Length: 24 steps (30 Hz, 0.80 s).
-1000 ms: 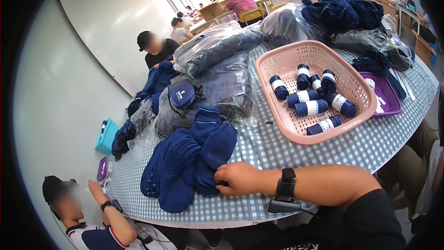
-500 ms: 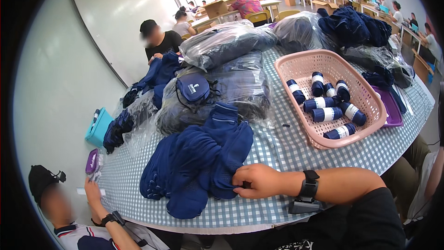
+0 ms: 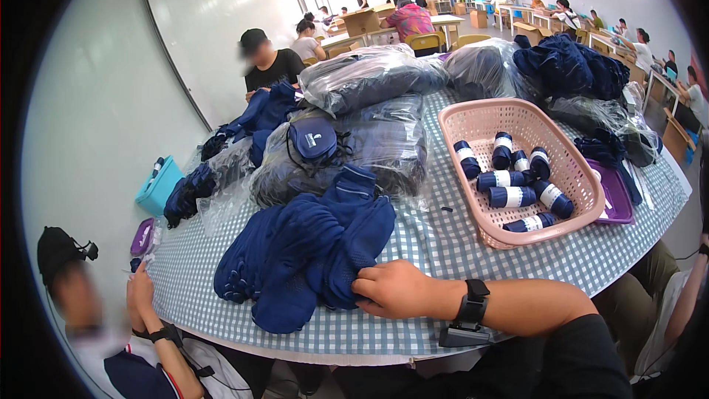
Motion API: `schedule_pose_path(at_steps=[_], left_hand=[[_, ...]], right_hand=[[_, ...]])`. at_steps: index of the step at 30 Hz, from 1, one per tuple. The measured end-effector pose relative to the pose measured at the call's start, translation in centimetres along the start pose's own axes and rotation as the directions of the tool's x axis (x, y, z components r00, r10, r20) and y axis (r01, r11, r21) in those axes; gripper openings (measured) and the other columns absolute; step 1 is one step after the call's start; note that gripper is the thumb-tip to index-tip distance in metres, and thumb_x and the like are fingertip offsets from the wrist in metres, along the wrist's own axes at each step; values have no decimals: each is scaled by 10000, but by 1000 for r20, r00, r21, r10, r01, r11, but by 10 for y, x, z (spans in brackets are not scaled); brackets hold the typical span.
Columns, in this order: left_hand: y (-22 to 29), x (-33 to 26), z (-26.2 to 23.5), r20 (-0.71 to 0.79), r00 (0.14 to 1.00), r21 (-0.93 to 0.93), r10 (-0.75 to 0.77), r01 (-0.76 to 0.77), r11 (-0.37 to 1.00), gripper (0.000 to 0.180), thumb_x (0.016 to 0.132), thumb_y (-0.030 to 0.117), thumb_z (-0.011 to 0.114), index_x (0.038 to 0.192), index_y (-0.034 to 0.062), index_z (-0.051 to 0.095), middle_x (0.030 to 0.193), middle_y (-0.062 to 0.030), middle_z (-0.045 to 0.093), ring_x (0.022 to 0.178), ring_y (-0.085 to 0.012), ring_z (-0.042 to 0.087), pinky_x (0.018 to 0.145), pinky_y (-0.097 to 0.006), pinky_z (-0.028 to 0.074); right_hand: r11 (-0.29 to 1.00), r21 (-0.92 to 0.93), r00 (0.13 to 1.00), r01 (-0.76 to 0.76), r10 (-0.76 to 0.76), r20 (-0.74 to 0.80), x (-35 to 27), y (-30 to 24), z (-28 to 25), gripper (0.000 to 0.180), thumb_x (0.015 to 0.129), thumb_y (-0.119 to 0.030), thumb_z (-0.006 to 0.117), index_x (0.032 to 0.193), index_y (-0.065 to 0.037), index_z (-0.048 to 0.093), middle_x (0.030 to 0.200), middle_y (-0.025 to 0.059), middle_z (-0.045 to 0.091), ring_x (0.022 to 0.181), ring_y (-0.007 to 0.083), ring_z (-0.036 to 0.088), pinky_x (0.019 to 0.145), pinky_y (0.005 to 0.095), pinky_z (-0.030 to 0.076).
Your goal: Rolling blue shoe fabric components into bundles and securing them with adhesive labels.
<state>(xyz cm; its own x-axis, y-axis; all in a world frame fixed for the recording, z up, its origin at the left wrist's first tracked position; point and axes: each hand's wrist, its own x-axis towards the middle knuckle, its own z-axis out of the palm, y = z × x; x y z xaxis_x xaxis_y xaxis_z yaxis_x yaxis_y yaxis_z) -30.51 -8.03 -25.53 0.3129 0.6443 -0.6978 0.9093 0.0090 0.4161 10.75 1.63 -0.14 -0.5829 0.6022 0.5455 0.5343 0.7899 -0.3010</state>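
Note:
A heap of navy blue socks (image 3: 295, 258) lies on the checked tablecloth in front of me, cuffs pointing away. My right hand (image 3: 391, 288) rests at the heap's near right edge. Its thumb and fingers are closed on the edge of a sock (image 3: 341, 281); the fingertips are partly hidden. My left hand is out of the picture. Right of the heap stands a pink plastic basket (image 3: 485, 210) holding several rolled navy bundles with white paper bands (image 3: 511, 197).
Plastic-wrapped packs (image 3: 377, 133) are stacked behind the socks, with a small navy pouch (image 3: 312, 139) on them. A purple tray (image 3: 619, 203) sits beyond the basket. At left are a turquoise bin (image 3: 157, 183) and a co-worker's hands (image 3: 139, 295). Another person (image 3: 269, 66) sits across the table.
The whole view has shifted slightly. My right hand keeps its place on the sock heap. The co-worker at left has brought both hands together around a small dark thing.

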Motion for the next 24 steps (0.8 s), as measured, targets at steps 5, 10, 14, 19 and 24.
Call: schedule_pose_path(at_steps=[5,10,14,19,24], left_hand=[[-6,-31,17,25,997,62,71,-73,995,184,930,185,657,1056,51,660,964,-87,661,802,-241,642,708,-328,519],[32,-89,-5,24,941,12,338,-338,941,185,930,193,660,1057,57,659,962,-83,658,797,-241,640,699,-326,518],[216,-184,-102,-144,875,-284,462,-484,828,221,940,177,621,1065,3,674,964,-147,699,875,-247,668,767,-319,533],[266,-173,-142,-377,688,-68,620,-689,722,141,892,56,645,997,-26,689,946,-116,725,904,-235,692,833,-336,530],[311,-148,-155,-551,240,338,799,-812,476,246,791,33,697,1032,-6,671,999,-154,693,904,-291,676,825,-362,537]], right_hand=[[998,63,989,7,2,-148,3,0,-9,167,780,-181,704,861,-65,616,838,81,606,762,290,663,644,416,539],[997,78,941,18,10,-338,10,0,-28,171,724,-136,673,854,-47,610,749,118,607,713,345,641,641,460,519],[992,125,905,-37,86,-417,17,-11,-61,176,753,-128,662,904,-43,634,758,130,650,743,351,659,659,451,534],[984,177,863,-5,94,-496,15,-19,-98,175,788,-101,694,943,-32,651,785,138,674,688,328,672,630,391,538],[911,404,851,83,146,-504,-3,-47,-153,133,833,-27,685,952,19,647,796,79,671,714,154,659,662,294,518]])
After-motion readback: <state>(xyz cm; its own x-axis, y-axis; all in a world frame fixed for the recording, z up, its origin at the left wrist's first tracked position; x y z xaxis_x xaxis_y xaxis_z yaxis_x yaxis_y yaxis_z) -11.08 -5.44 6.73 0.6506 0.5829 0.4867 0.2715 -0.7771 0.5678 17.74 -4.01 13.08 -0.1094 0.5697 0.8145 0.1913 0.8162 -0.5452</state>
